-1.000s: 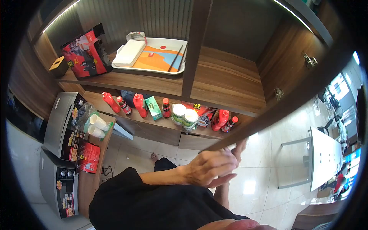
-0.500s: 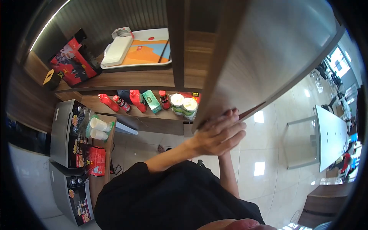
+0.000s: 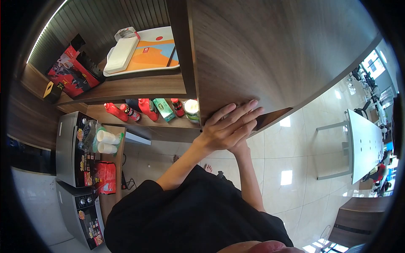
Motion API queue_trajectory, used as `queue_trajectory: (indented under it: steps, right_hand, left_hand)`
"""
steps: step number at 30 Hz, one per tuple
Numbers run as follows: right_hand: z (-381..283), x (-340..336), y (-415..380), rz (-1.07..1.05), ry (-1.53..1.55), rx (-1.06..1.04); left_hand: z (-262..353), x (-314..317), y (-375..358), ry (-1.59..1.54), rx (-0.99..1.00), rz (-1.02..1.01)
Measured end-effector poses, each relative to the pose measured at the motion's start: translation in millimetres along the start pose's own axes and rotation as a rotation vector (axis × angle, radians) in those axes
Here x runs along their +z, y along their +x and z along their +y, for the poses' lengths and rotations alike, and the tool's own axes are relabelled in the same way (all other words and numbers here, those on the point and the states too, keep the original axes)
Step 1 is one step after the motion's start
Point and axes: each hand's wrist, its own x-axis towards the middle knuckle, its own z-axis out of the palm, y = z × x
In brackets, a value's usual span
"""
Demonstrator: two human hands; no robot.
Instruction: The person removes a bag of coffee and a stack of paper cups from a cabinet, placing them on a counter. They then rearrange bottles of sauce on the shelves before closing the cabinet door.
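My left hand (image 3: pixel 225 130) lies against the lower part of a brown wood-grain cabinet door (image 3: pixel 270 55), fingers stretched out and slightly apart. Behind it is my right hand (image 3: pixel 241 146); only its wrist side shows, and its fingers are hidden by the left hand. Both hands are near the door's bottom edge, beside a dark cut-out (image 3: pixel 274 118). The door stands across the compartment to the right of the open shelves.
On the upper shelf lie a white tray (image 3: pixel 147 71) and a red bag (image 3: pixel 76 71). Red bottles (image 3: pixel 147 109), a green box (image 3: pixel 163 109) and a jar (image 3: pixel 192 110) stand below. At left are microwaves (image 3: pixel 69 147) and cups (image 3: pixel 107 137); a white table (image 3: pixel 366 147) stands at right.
The door has swung inward and now covers the compartment and one jar that showed before. My hands moved up and left with it, pressed near its lower edge.
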Motion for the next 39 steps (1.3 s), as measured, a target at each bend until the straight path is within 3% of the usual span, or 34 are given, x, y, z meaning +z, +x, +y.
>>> queue_trajectory:
  steps: [15,39]
  right_hand:
    - [18.4,12.3,25.3,-0.077,0.071,0.019]
    - [50.6,29.9,43.2,-0.211,0.146,0.016]
  left_hand:
    - [-25.4,31.0,-9.8,-0.109,-0.061,0.130]
    - [-69.4,56.7,-11.4,-0.106,0.070,0.168]
